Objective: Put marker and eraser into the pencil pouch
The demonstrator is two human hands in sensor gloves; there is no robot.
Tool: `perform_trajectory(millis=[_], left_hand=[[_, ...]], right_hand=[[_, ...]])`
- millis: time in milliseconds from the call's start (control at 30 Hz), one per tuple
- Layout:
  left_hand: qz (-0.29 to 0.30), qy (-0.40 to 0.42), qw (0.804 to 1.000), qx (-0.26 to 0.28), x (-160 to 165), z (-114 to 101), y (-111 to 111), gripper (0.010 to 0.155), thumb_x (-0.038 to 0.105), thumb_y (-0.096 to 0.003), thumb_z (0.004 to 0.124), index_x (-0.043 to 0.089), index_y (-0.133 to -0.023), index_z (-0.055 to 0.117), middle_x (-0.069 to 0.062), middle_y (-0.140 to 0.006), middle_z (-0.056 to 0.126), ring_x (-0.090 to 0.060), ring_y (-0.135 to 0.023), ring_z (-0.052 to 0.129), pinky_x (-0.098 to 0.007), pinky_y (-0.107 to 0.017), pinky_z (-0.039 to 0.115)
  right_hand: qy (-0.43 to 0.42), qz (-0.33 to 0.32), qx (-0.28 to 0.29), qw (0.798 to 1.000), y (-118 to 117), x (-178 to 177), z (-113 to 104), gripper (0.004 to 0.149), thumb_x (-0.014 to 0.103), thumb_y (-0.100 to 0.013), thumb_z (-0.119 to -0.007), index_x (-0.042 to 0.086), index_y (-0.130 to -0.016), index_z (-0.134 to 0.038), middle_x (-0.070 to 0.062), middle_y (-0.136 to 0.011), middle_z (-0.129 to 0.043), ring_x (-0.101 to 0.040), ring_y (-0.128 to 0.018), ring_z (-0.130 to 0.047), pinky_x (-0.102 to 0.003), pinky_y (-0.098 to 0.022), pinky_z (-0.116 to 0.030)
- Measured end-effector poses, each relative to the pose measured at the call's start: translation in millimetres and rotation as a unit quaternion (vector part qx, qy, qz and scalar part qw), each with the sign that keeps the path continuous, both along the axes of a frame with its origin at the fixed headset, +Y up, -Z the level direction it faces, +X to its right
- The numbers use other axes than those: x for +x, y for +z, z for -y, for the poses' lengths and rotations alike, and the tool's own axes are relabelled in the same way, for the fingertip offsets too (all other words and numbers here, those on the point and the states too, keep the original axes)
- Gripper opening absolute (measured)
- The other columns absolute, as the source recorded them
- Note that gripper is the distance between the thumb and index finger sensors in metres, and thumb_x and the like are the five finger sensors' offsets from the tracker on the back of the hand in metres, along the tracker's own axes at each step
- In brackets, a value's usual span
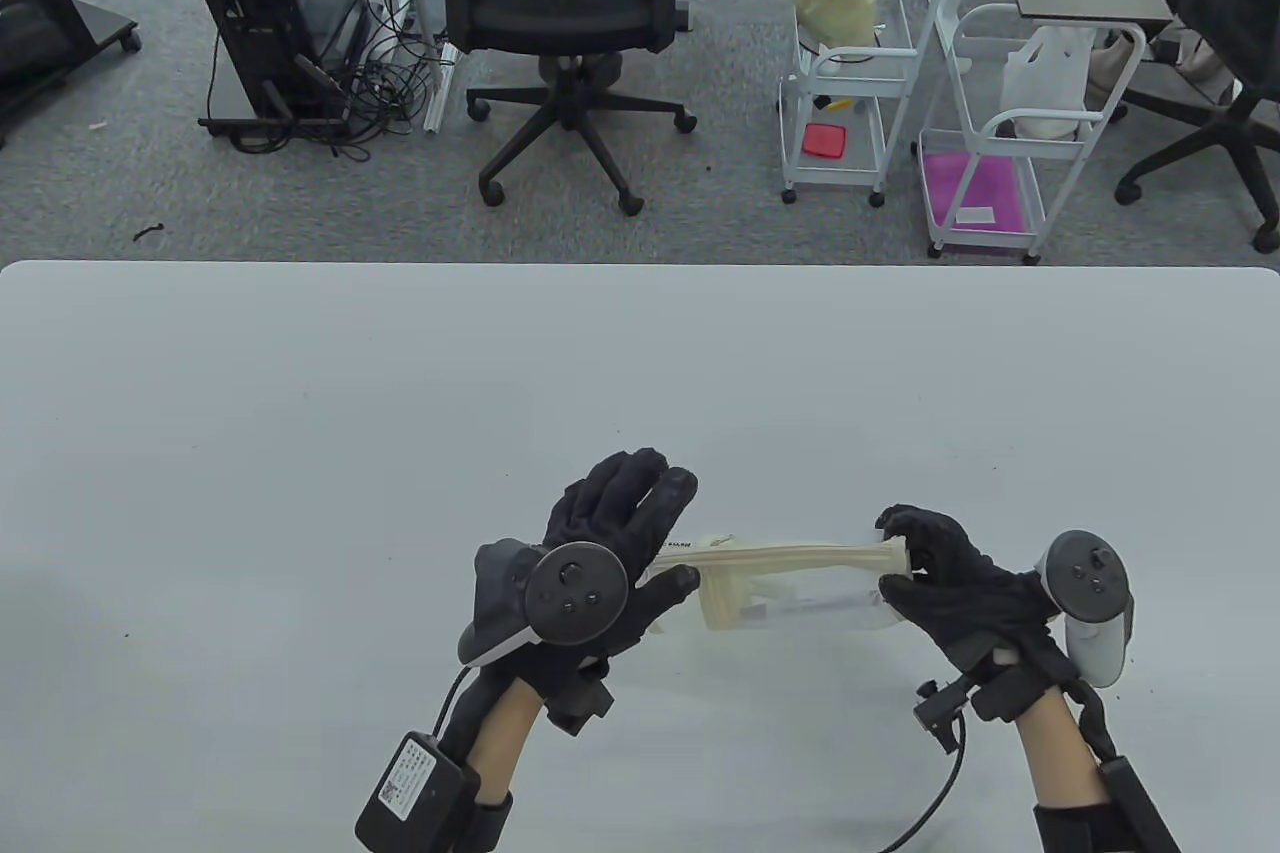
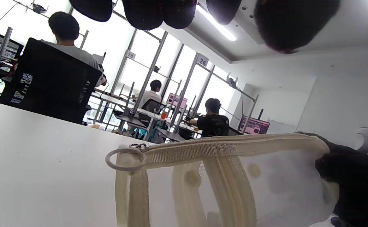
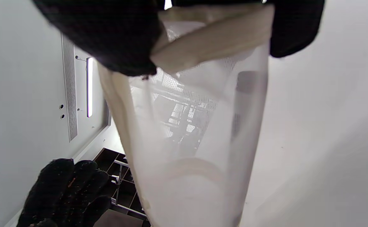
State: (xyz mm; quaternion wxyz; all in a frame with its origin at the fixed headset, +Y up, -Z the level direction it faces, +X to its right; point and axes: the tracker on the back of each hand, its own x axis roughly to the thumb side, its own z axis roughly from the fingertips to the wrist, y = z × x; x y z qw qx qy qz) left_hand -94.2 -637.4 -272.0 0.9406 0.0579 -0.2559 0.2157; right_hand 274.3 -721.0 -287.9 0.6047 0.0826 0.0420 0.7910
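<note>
Your pouch (image 1: 790, 588) lies on the table (image 1: 300, 453), near its front edge, between your left hand (image 1: 600, 573) and right hand (image 1: 950, 583) (a marker (image 1: 800, 607) lies inside).

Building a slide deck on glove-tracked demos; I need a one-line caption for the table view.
Right hand grips one end of the mesh pencil pouch while the left hand opens at its other end.

pencil pouch (image 1: 790, 593) translucent white mesh with cream woven cloth trim, smooth pale ring pull (image 2: 125, 159) on zipper, hands in matt black knit gloves, trackers matt grey plastic, bench (image 1: 300, 413) smooth matt white
</note>
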Motion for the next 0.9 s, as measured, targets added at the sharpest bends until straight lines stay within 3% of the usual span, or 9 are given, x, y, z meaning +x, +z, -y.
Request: perform_trajectory(millis=[400, 900], left_hand=[[-0.009, 0.015, 1.000, 0.003, -3.3, 12.0, -2.0, 0.077, 0.057, -0.0478, 0.069, 0.032, -0.116, 0.042, -0.010, -0.126, 0.048, -0.039, -0.115, 0.054, -0.064, -0.079, 0.053], [-0.028, 0.009, 1.000, -0.006, -11.3, 20.8, -9.1, 0.077, 0.056, -0.0478, 0.069, 0.032, -0.116, 0.043, -0.011, -0.125, 0.050, -0.040, -0.114, 0.055, -0.064, -0.079, 0.054]], right_hand=[[0.068, 0.016, -0.071, 0.995, -12.4, -10.1, 31.7, 0.066, 0.033, -0.041, -0.085, 0.020, -0.099, -0.055, -0.018, -0.109, -0.050, -0.051, -0.093, -0.071, -0.063, -0.060, -0.065], [0.136, 0.033, -0.105, 0.985, -14.0, -8.8, 39.9, 0.074, 0.033, -0.040, -0.086, 0.017, -0.103, -0.051, -0.019, -0.109, -0.048, -0.051, -0.094, -0.065, -0.063, -0.064, -0.058]])
